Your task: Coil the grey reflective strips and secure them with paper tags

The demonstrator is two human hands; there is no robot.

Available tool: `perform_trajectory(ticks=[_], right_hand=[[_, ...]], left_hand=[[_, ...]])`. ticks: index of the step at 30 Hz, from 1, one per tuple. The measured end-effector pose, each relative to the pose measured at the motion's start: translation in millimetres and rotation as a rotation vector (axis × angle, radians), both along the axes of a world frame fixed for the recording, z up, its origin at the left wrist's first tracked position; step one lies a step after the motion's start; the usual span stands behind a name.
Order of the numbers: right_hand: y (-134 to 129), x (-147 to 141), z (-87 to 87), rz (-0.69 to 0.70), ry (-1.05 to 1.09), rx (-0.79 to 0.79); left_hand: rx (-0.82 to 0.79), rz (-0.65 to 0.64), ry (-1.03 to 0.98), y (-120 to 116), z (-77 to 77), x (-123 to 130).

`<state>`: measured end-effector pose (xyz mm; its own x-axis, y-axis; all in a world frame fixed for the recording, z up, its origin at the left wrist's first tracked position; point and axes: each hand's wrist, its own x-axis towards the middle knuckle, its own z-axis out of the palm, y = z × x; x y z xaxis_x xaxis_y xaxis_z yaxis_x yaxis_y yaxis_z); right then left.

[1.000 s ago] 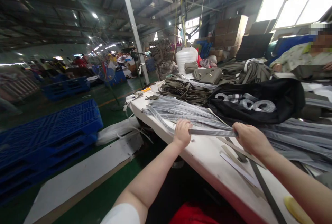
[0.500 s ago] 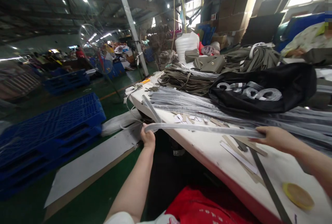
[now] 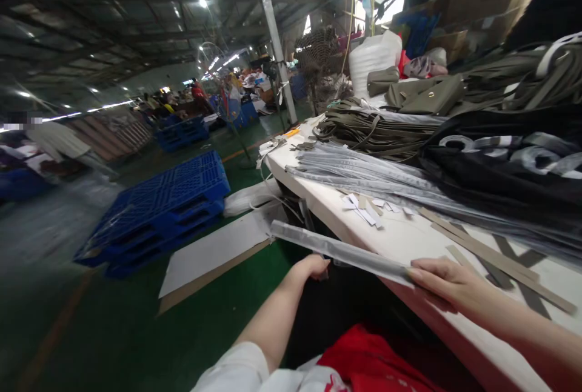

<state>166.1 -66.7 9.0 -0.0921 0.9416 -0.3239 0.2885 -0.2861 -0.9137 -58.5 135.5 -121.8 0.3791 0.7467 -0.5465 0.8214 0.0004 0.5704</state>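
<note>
My right hand pinches a long, flat, pale grey strip between thumb and fingers, over the table's front edge. The strip slants up and left from there, and its far end stands free in the air past the edge. My left hand is closed just below the strip's middle, off the table. A bit of grey shows under its fingers, but what it grips is hidden. Behind the strip, many similar grey strips lie in a long bundle on the white table.
Small paper pieces and brown flat strips lie on the table. Further back are dark olive straps and a black bag with white rolls. Left on the floor are blue pallets and a white board.
The view has swung left. My left hand has dropped below the strip; the strip's left end, earlier at that hand, now sticks out free. My right hand has come nearer the table's front edge.
</note>
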Motion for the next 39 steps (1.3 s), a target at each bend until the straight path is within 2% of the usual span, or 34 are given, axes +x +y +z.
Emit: perform_trajectory(ticks=[3, 6, 10, 12, 14, 16, 17, 19, 21, 23, 25, 27, 30, 32, 39], right_hand=[[6.6, -21.1, -26.5, -0.176, 0.205, 0.033], [6.8, -40.1, -43.2, -0.315, 0.403, 0.089], [3.0, -58.0, -61.2, -0.424, 0.513, 0.126], [0.9, -67.3, -71.4, -0.408, 0.505, 0.136], [-0.8, -77.8, -81.1, -0.378, 0.443, 0.145], [-3.0, -86.4, -87.9, -0.317, 0.287, 0.162], [-4.7, -88.5, -89.5, -0.26, 0.178, 0.173], [-9.1, -86.7, -88.7, -0.141, -0.073, 0.195], [-13.6, -77.8, -84.3, -0.131, -0.314, 0.255], [-16.3, -66.8, -80.4, -0.225, -0.514, 0.378], [-16.3, -59.4, -80.7, -0.227, -0.623, 0.516], [-14.1, -58.0, -86.2, -0.099, -0.646, 0.6], [-10.1, -62.5, -99.0, 0.075, -0.657, 0.604], [-8.2, -65.0, -106.0, 0.093, -0.69, 0.602], [-5.1, -56.6, -115.9, 0.05, -0.727, 0.644]], left_hand=[[-0.099, -0.07, 0.063, -9.9, -5.0, 1.6], [-0.111, -0.128, 0.042, -16.2, -1.2, -0.8], [-0.166, -0.225, -0.086, -42.7, 18.8, -7.7], [-0.27, -0.247, -0.275, -64.9, 31.4, -7.3], [-0.443, -0.142, -0.61, -88.0, 41.3, -2.4], [-0.58, 0.06, -0.901, -105.9, 46.6, 4.5], [-0.625, 0.154, -0.969, -111.3, 47.7, 7.6], [-0.675, 0.262, -0.962, -114.5, 48.1, 10.8], [-0.732, 0.302, -0.91, -111.0, 48.5, 9.0], [-0.79, 0.265, -0.841, -107.2, 50.9, 3.9], [-0.849, 0.17, -0.779, -107.9, 56.0, -1.9], [-0.923, 0.056, -0.728, -112.9, 63.2, -7.3], [-1.008, -0.073, -0.65, -121.3, 73.4, -15.4], [-1.014, -0.095, -0.614, -123.6, 77.0, -21.5], [-1.066, -0.028, -0.512, -120.3, 77.1, -34.6]])
